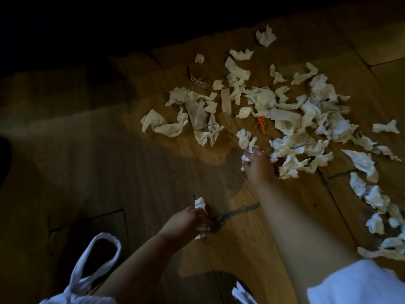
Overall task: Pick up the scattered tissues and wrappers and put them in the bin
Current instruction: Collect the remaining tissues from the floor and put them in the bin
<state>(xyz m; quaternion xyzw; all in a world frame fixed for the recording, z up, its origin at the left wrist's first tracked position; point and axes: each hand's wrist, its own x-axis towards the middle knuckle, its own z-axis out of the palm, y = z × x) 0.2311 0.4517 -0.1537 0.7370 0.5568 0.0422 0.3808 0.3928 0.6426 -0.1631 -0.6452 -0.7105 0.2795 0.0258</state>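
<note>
Both hands gathering tissues off a dim wood floor point(109, 172).

Left hand point(188, 220) is clenched round a tissue wad point(200, 204); right hand point(256, 161) pinches another tissue point(245, 137) at the pile's point(295, 110) edge. An orange wrapper point(261, 125), possibly plastic, lies among the scraps.

The far part of the wooden floor point(87, 150) is fading into dark, so nothing can be made out there. A dark shape point(4, 159) is sitting at the left edge, cut off and too dim to name. The right hand point(255, 161) is closing around a tissue point(246, 159), hiding most of it. The left hand point(188, 220) is hiding most of another tissue point(200, 204). A clear wrapper point(198, 79) is looking too dim to read. More tissues point(392, 244) are running off the right edge. A white loop point(96, 257) is being cut off at the near edge.
</note>
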